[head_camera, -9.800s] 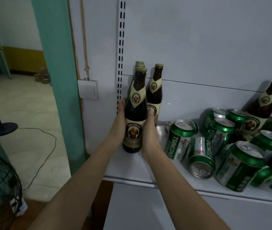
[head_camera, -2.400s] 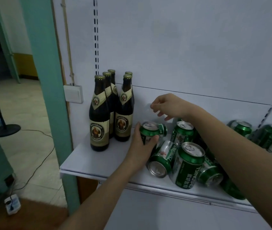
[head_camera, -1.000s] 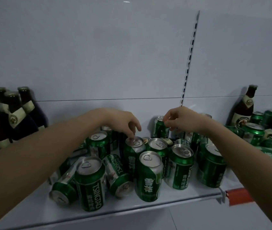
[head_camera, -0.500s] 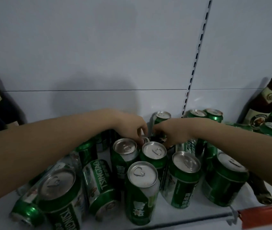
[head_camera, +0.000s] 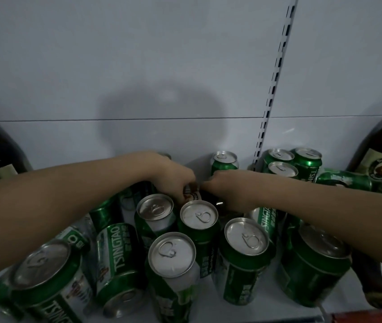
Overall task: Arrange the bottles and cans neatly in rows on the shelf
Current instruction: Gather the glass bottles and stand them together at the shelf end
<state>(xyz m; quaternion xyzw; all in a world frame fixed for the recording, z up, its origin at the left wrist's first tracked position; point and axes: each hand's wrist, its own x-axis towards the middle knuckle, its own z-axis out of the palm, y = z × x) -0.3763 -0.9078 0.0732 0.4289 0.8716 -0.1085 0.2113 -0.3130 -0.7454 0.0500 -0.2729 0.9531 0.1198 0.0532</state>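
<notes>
Deep in the middle of the can pile, near the back panel, there's a dark bottle (head_camera: 205,198) lying low among the green cans (head_camera: 171,252), with its pale label (head_camera: 191,194) showing between the two hands. Its long axis seems to run left-right, though most of it is hidden. Both hands are right on it: left hand (head_camera: 173,177) curled down over the label end, right hand (head_camera: 228,191) curled over the dark body. Whether the fingers fully wrap it, I can't tell. Looks like a two-handed lift straight up out of the cans.
</notes>
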